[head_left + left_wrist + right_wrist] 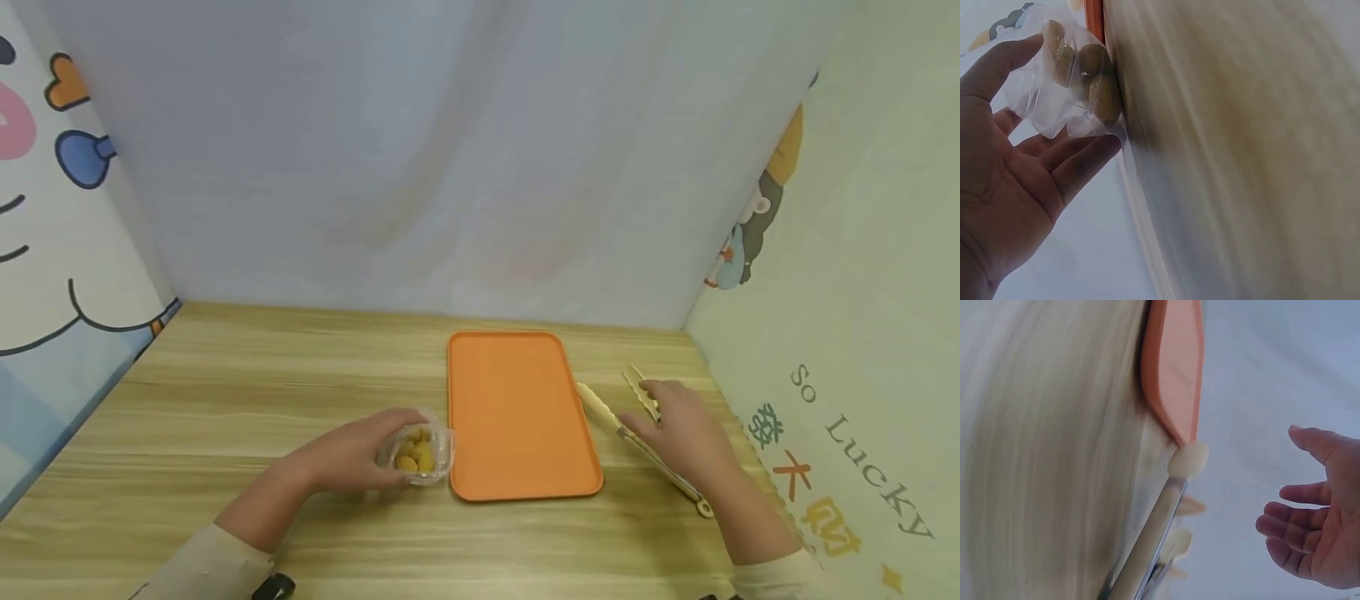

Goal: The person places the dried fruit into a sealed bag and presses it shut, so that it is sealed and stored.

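Observation:
My left hand holds a small clear plastic container with its thumb on one side and fingers on the other, beside the left edge of the orange tray. Several yellow-brown oval pieces lie inside; the left wrist view shows them through the crinkled plastic. Over the tongs, right of the tray, hovers my right hand, fingers spread and relaxed. In the right wrist view a gap separates the hand from the tongs' cream-tipped arms. Their two arms are spread apart on the table.
The orange tray lies flat at the table's middle, bare on top. A pale cloth wall rises along the back of the wooden table. Printed cloth panels stand at both sides.

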`<control>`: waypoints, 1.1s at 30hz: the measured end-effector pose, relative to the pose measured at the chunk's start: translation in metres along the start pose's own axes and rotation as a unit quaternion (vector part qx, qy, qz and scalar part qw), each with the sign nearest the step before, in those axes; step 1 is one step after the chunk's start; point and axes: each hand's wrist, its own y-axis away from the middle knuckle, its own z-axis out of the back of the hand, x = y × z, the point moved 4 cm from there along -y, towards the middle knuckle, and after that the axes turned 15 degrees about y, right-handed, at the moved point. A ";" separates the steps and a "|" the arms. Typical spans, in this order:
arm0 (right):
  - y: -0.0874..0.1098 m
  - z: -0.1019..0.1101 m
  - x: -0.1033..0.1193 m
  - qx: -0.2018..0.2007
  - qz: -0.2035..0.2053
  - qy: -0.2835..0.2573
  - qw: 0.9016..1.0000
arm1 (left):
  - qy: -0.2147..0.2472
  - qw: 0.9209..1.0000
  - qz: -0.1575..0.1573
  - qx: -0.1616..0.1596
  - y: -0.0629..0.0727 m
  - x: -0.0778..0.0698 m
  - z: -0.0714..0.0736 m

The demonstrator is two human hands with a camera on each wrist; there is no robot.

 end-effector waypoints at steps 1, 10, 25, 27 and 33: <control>0.000 0.000 0.006 -0.005 0.007 -0.001 1.000 | 0.004 1.000 -0.004 -0.002 0.000 0.001 0.000; -0.006 -0.004 0.066 -0.008 0.124 -0.067 0.990 | 0.063 0.998 -0.011 -0.005 -0.001 0.001 0.003; -0.037 -0.021 0.181 0.019 0.327 -0.112 0.938 | 0.197 0.980 -0.019 0.027 0.004 -0.010 0.010; -0.041 -0.023 0.189 0.024 0.338 -0.111 0.934 | 0.206 0.978 -0.022 0.034 0.005 -0.010 0.010; -0.046 -0.024 0.201 0.034 0.367 -0.130 0.921 | 0.224 0.972 -0.038 0.060 0.010 -0.014 0.010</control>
